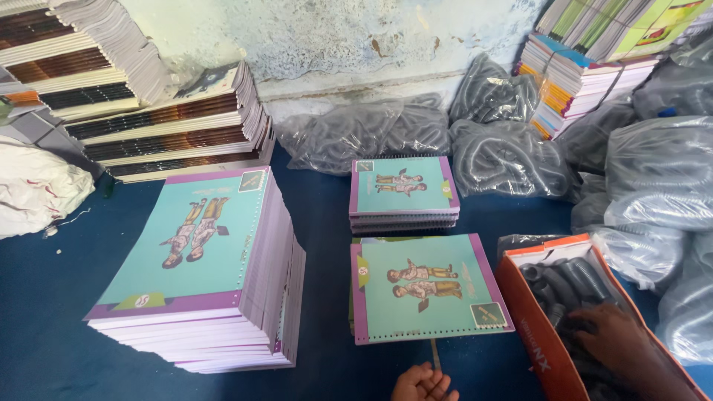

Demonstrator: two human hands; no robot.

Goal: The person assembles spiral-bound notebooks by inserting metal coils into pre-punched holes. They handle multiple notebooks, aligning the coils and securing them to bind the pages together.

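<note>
From the head camera I judge the step in hand to be fetching a binding coil. My right hand (616,338) is sunk into the open orange cardboard box (531,297) at the lower right of the frame and rests on the black plastic spiral coils (564,278) packed inside. Its fingers (587,327) dip among the coils, and I cannot tell whether they have closed on one or only lie on top.

My left hand (423,385) sits at the bottom edge near the centre. Its fingers are loosely curled just below a thin brownish stick (436,356), and I cannot tell if they grip it.

The turquoise, purple-edged notebook with a punched lower edge (427,286) lies flat on the blue floor (327,223). It is just above the left hand and just left of the box, apart from both hands.

As I see it, the next move calls for pinching a single coil and lifting it clear of its tangled neighbours.

A short stack of already coil-bound notebooks (403,186) lies above it at the centre. A tall stack of loose ones (200,252) fills the left, and clear bags of grey coils (505,156) line the wall.
</note>
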